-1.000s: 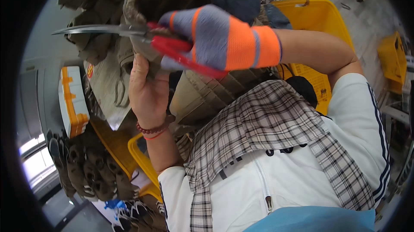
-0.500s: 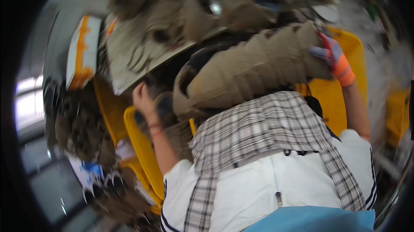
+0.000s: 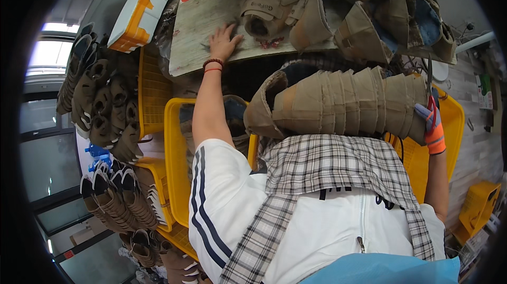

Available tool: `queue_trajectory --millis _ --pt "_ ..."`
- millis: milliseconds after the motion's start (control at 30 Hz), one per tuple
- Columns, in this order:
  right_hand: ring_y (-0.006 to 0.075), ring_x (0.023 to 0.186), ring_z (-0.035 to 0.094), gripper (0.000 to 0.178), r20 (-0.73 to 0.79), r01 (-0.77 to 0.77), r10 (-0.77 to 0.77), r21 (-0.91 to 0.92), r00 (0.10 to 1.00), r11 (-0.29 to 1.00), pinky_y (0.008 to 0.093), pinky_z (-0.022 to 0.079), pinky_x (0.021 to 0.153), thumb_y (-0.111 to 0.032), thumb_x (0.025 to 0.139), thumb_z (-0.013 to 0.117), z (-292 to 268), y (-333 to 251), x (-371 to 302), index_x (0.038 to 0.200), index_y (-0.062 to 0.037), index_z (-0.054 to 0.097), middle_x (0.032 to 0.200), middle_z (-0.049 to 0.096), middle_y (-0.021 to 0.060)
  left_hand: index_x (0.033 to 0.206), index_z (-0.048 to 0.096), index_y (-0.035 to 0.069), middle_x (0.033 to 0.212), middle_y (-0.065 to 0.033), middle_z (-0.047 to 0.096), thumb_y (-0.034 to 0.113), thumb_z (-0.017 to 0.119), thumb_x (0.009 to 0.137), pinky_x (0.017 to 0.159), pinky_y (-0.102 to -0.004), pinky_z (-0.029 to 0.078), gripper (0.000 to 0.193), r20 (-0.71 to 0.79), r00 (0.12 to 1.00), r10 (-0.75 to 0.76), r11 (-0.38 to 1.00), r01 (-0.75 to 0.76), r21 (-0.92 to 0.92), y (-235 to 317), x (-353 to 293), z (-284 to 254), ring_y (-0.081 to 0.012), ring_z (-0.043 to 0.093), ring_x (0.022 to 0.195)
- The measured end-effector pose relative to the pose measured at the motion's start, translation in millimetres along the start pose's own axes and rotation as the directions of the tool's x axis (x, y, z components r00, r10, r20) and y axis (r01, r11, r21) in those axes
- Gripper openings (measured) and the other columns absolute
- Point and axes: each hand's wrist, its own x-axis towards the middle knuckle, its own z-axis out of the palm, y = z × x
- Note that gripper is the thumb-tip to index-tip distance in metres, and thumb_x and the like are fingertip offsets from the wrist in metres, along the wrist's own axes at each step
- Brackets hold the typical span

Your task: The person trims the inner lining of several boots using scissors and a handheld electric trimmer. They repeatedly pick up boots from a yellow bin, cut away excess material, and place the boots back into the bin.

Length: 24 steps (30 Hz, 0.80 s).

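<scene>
My left hand (image 3: 224, 44) lies palm down with spread fingers on the worn board tabletop (image 3: 190, 41), by a dark tuft of threads. A red bead bracelet circles its wrist. At the right, my right hand (image 3: 434, 130), in a grey-and-orange glove, closes round red-handled scissors (image 3: 433, 111) with the blades pointing up. The same hand touches the narrow end of a long stack of nested brown fabric shoe uppers (image 3: 338, 102). This stack lies across in front of my checked apron, its open end to the left; what supports it underneath is hidden.
More brown uppers (image 3: 364, 30) with blue linings crowd the table's far side. Yellow baskets (image 3: 177, 168) stand to the left, one holding uppers, and another yellow basket (image 3: 451, 120) is at the right. A taped white foam box (image 3: 142, 9) and hanging bunches of uppers (image 3: 105, 104) are farther left.
My left hand has gone from beside the stack out onto the tabletop, its fingers now spread. The view has shifted, and my right hand still has the scissors at the stack's end.
</scene>
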Motion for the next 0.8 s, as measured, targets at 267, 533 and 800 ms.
queue_trajectory --millis 267,533,800 --pt "0.0184 0.1 0.057 0.034 0.009 -0.162 0.165 0.246 0.986 0.956 0.0296 0.046 0.085 -0.011 0.083 0.058 2 -4 -2 0.116 -0.0007 0.054 0.112 0.059 0.0097 0.096 0.065 0.004 0.103 -0.0116 0.062 0.011 0.058 0.084 0.091 -0.0355 0.04 0.016 -0.119 0.991 0.062 0.725 -0.127 -0.677 114 -127 -48 -0.0241 0.056 0.102" --pt "0.0214 0.124 0.04 0.051 -0.115 -0.119 0.111 -0.074 0.987 0.99 0.0311 0.032 0.102 -0.019 0.088 0.057 2 21 -3 0.131 0.0026 0.04 0.129 0.047 0.0138 0.087 0.062 0.002 0.083 -0.0041 0.063 0.032 0.049 0.094 0.067 -0.0262 0.045 0.034 0.46 0.647 -0.608 -0.041 0.553 -0.832 126 -237 -59 -0.0127 0.057 0.074" --pt "0.0164 0.108 0.053 0.048 0.107 -0.214 0.2 0.138 0.974 0.967 0.0281 0.041 0.093 -0.014 0.081 0.064 43 -39 -5 0.124 0.0011 0.048 0.119 0.056 0.0078 0.121 0.052 0.001 0.114 -0.0078 0.059 0.035 0.046 0.095 0.092 -0.0309 0.04 0.044 0.631 0.774 -0.056 -0.499 0.525 -0.689 173 -227 -104 -0.0187 0.055 0.102"
